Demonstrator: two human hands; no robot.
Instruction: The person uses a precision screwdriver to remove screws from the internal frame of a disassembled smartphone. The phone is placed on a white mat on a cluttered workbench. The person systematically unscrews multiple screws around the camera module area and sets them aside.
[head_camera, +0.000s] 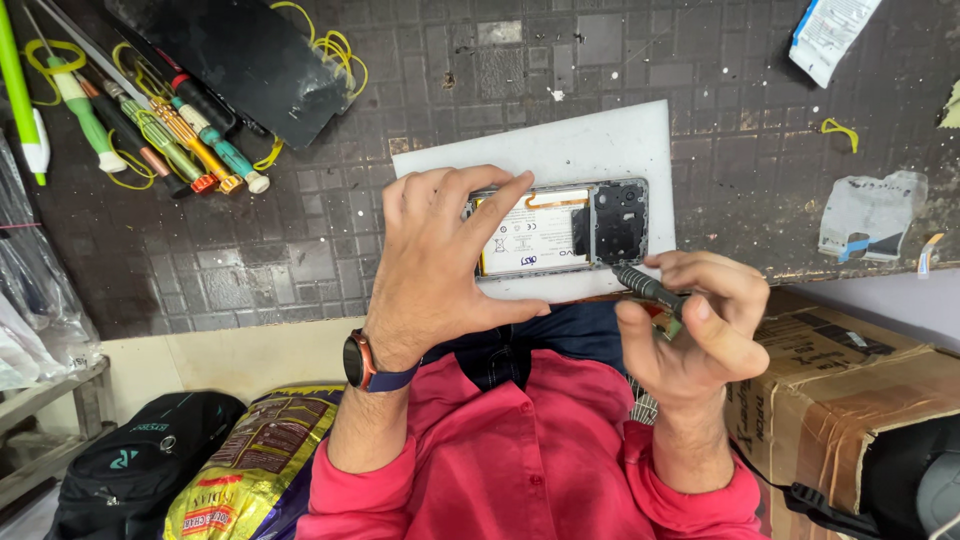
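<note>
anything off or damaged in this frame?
The phone on the white board lies with its back cover off, battery and board bare. Left hand steadies it; right hand holds a screwdriver. Nothing spilled.

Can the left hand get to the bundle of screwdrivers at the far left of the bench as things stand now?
Probably yes. The left hand rests on the opened phone, and the bare dark bench lies between it and the screwdrivers. It would first have to let go of the phone.
</note>
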